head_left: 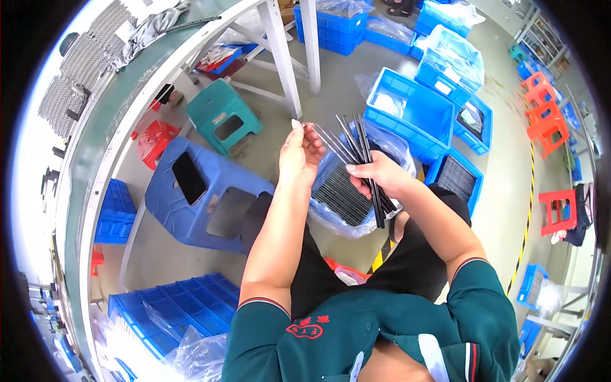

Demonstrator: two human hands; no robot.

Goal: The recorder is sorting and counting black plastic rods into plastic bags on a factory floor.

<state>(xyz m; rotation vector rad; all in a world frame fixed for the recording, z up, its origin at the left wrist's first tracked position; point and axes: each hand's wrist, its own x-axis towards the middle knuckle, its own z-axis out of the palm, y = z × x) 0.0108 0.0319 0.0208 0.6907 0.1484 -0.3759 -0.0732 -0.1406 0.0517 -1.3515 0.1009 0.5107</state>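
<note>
Several thin black rods (pixel 364 143) fan out from my right hand (pixel 382 175), which is closed around them with the thumb on top. They stick out beyond the fingers at both ends. My left hand (pixel 301 153) is raised to the left of the bundle, palm turned inward. Its thumb and fingertips come together near the tip of one slanting rod; whatever is between them is too small to make out. Under both hands stands a blue bin lined with a clear plastic bag (pixel 347 226), and rows of dark rods (pixel 344 194) lie inside it.
A blue stool (pixel 168 219) with a black phone (pixel 188 178) on it stands at my left, a green stool (pixel 213 102) beyond. Blue crates (pixel 407 121) are stacked ahead to the right. A white-legged workbench (pixel 280 51) runs along the left; more blue crates (pixel 184 299) sit lower left.
</note>
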